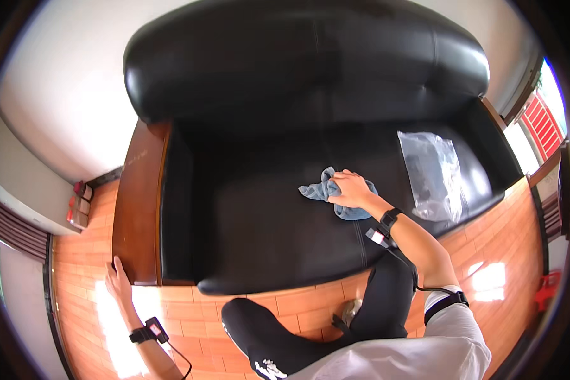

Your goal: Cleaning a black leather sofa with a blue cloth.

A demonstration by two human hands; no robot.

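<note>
On the seat of a black leather sofa (266,223), my right hand (351,189) presses down on a bunched blue-grey cloth (354,213), its fingers curled over it. One twisted end of the cloth sticks out to the left of the hand. My left hand (118,281) is at the front outer corner of the sofa's wooden armrest (137,209), gripping its edge; part of its fingers is hidden. A clear plastic bag (431,175) lies flat on the right part of the seat, apart from the cloth.
The rounded backrest (304,61) rises behind the seat. Below is a glossy wood-plank floor (194,327). Small boxes (79,211) stand by the left wall. A red plastic object (547,289) is at the far right. Cables run from devices strapped to both wrists.
</note>
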